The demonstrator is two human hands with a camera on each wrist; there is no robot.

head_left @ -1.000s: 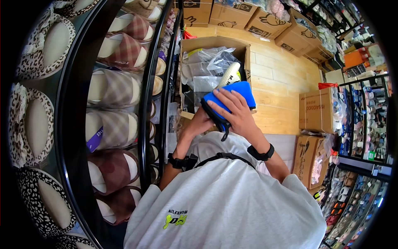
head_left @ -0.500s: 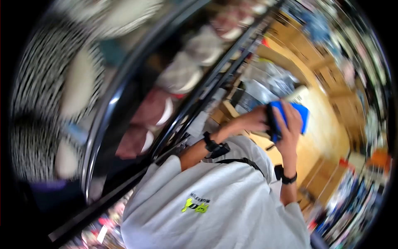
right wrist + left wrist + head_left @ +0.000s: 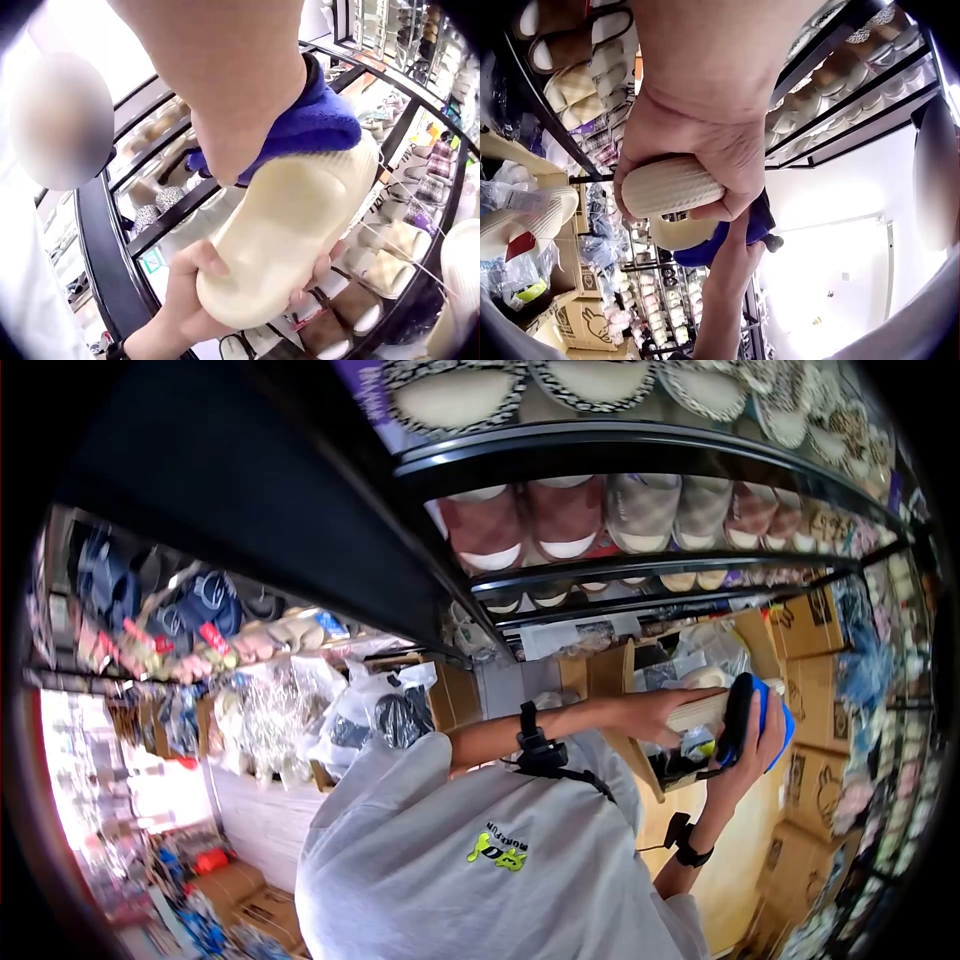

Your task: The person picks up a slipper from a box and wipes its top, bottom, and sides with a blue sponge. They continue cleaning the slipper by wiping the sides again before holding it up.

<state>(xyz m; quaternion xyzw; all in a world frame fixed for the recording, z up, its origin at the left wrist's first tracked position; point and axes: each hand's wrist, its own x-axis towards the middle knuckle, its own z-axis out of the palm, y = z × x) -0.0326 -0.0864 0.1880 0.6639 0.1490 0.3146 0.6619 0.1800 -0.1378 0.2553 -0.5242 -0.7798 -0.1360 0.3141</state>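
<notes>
My left hand grips the heel end of a cream slipper, thumb on the footbed and fingertips round the far edge. Its ribbed sole side shows in the left wrist view. A blue fuzzy cloth piece with black trim lies against the slipper's toe end. My right hand holds that blue piece, fingers spread and bent over its outside. In the right wrist view the right hand's fingers are mostly hidden behind the cloth.
An open cardboard box with bagged footwear stands below the hands. Another cream slipper lies on the bags. A black shelf rack with rows of slippers runs close ahead. More cartons line the right side.
The view and body have swung round, bringing the shelf rack ahead. The hands, close together earlier, are now further apart, with the slipper's heel end showing between them. The blue piece remains in the right hand.
</notes>
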